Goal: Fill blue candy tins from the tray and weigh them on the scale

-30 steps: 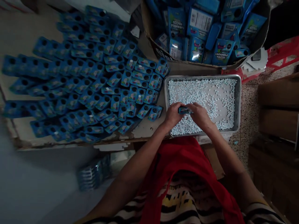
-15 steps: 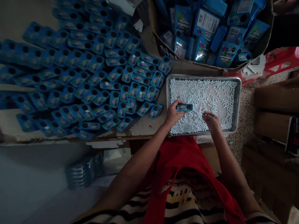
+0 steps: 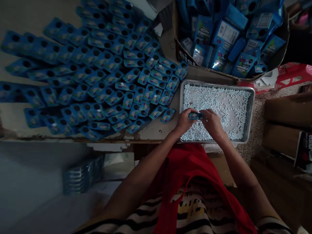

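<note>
Over the metal tray [image 3: 251, 112], my left hand [image 3: 184, 123] is wrapped round a small blue candy box [image 3: 194, 116], its narrow printed end facing up. My right hand [image 3: 212, 123] has its fingers bunched together at the right end of that box, where the dark round hole is. Whatever those fingertips hold is hidden. Small pale blue and white candies [image 3: 195, 134] cover much of the tray, thinner toward its right side, where the grey bottom shows.
Left of the tray, many blue boxes [image 3: 114, 97] stand packed on the table [image 3: 151, 133], holes upward. Behind the tray, a cardboard carton [image 3: 181, 55] is heaped with more blue boxes. Brown cartons [image 3: 280, 107] are stacked at the right, beside a red plastic crate [image 3: 294, 75].
My right hand has moved left from above the candies to the hole end of the box. My left hand still holds the box. The whole view has shifted slightly.
</note>
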Demonstrator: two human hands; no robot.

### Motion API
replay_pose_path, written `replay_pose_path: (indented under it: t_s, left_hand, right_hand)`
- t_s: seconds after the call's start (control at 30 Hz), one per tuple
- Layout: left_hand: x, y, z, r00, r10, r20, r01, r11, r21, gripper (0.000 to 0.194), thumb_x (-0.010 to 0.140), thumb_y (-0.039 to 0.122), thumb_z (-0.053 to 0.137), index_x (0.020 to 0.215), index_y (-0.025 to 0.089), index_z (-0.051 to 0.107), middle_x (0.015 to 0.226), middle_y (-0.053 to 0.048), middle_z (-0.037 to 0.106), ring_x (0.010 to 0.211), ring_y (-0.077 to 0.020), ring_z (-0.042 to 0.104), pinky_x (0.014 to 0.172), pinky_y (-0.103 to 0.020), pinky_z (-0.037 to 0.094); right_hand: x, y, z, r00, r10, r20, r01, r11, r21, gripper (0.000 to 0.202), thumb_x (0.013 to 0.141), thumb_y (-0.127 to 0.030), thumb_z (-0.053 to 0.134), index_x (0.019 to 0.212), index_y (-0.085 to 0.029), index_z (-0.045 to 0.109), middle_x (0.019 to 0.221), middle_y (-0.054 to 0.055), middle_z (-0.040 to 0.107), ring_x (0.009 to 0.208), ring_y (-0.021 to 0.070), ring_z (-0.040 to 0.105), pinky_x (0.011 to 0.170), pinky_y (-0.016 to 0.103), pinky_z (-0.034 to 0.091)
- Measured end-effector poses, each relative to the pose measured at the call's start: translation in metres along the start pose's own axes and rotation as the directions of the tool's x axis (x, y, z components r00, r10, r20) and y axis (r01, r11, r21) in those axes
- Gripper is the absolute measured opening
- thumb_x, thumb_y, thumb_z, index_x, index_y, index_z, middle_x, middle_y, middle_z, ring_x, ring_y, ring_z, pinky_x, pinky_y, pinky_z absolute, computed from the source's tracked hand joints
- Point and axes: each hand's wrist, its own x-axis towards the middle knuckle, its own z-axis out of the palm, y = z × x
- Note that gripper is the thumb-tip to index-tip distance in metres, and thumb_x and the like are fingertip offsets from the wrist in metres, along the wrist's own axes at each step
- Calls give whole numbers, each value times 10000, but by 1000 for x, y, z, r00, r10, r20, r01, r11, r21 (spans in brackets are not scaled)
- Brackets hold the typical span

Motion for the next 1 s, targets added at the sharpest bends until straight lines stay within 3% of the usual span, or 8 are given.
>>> replay_pose_path:
  t_s: [0.13,0.2,0.37,0.47,0.6,0.8,0.9,1.0]
  left_hand:
    - [-19,2,0,999,-25,-34,26,1000,5,394,715,76,821,1077,219,760,1088,-27,824,1023,-236,781,970,-347,619]
    - [-46,-1,-10,996,-45,-73,46,999,17,409,716,70,834,1086,230,766,1092,-25,829,1017,-231,794,960,-341,637]
    - [-143,-16,-62,943,-83,-322,119,989,93,323,768,177,815,1067,288,763,1187,-57,789,1154,-301,773,1081,-467,649]
    - [-165,-38,-99,859,-67,-507,163,976,147,217,835,335,782,1042,301,725,1129,-87,723,1118,-365,723,1094,-604,618]
    - [-130,-65,-120,829,25,-559,113,971,211,213,898,415,726,1080,306,712,1164,-95,712,1182,-396,685,1140,-669,565]
    - [-123,-67,-134,825,229,-517,24,899,437,163,972,402,774,1102,311,810,1184,-98,778,1133,-373,729,1125,-609,541]
    - [-108,-41,-157,764,520,-383,-165,730,663,203,953,307,887,1142,279,819,1094,-80,824,973,-307,758,991,-482,575]
    - [-23,18,-165,706,652,-275,-365,669,648,144,990,223,851,1116,272,799,1082,-58,835,1001,-284,772,1007,-439,578]
  right_hand:
    - [-18,15,-5,981,81,-178,-35,968,249,209,949,-313,720,1104,-246,843,1082,91,780,910,258,774,806,391,650]
    - [-31,28,-7,955,198,-223,-133,952,277,272,922,-471,764,1051,-243,836,1044,104,810,910,285,781,826,429,656]
    - [-62,52,2,932,338,-133,-303,925,228,422,824,-652,722,899,-244,799,848,131,828,764,342,781,769,504,641]
    - [-64,49,12,953,275,-126,-248,949,195,353,811,-623,711,795,-276,774,786,105,823,717,331,783,697,464,634]
    - [-20,36,1,966,163,-198,-146,984,98,185,865,-430,705,843,-270,795,896,90,845,790,287,791,743,407,633]
    - [84,25,-89,924,3,-381,-40,995,-88,154,939,-298,699,1018,-238,816,1142,127,817,1113,319,750,1059,464,578]
    - [136,32,-136,858,11,-514,-82,990,-116,181,959,-295,659,1062,-214,784,1124,146,803,1084,338,733,1054,495,567]
    - [185,37,-168,768,45,-639,-159,980,-122,247,963,-293,632,1163,-199,743,1077,137,791,1015,330,723,1024,503,577]
